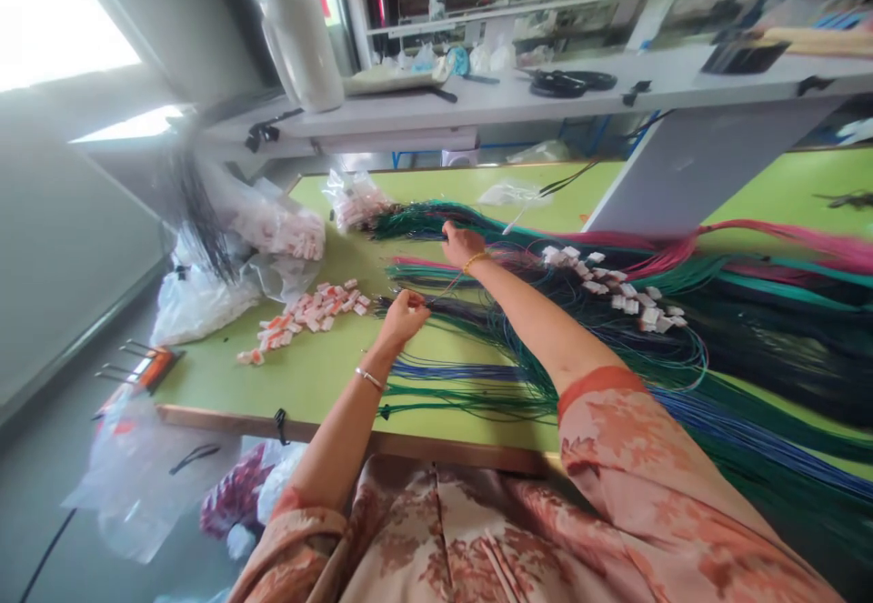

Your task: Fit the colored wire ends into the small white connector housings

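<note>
Left hand (407, 314), grip pinching a wire (445, 293) above the desk (225, 383); right hand (464, 244) at green wires (417, 218), grip indiscernible.

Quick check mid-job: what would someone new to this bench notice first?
Probably the long bundles of green, pink, blue and dark wires sweeping across the right of the yellow-green tabletop, with a cluster of white connectors lying on them. Next, perhaps, the loose heap of small white-and-orange connectors to the left of the left hand; the right hand is farther forward, by the green bundle.
</note>
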{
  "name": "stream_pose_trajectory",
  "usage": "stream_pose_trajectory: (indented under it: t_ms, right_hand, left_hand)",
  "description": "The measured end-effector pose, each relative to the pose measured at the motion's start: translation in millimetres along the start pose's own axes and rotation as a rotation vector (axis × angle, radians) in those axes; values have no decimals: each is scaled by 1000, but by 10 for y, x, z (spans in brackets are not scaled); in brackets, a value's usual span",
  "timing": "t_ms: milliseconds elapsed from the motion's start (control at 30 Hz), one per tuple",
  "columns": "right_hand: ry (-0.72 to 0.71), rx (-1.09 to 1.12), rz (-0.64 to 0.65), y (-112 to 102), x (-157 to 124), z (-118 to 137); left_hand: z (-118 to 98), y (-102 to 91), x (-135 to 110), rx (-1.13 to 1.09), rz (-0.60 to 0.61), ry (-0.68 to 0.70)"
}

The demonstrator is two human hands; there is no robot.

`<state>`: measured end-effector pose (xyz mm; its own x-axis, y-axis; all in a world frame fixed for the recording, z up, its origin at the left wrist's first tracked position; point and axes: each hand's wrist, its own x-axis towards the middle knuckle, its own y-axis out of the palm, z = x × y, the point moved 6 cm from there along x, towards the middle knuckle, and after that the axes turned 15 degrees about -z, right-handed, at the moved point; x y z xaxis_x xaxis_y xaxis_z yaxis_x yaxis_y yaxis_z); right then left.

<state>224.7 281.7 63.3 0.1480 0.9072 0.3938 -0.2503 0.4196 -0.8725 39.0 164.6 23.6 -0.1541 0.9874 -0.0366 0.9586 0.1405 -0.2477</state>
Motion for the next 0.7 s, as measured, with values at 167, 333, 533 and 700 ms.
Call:
stream_pose_trajectory:
  t_ms: [167,333,533,700]
  right_hand:
    - [32,-41,147,222,-21,-166]
    - [17,70,68,100,-115,-90]
    - [-335,703,139,-287,-754,363]
    - [-539,682,110,-442,-1117,406]
  left_hand:
    - [26,-47,-30,46,29,10]
    - [85,-62,1,52,-10,-9]
    - [62,-17,-2,-124,-10,-132]
    - [-69,20,-67,-245,47,-218]
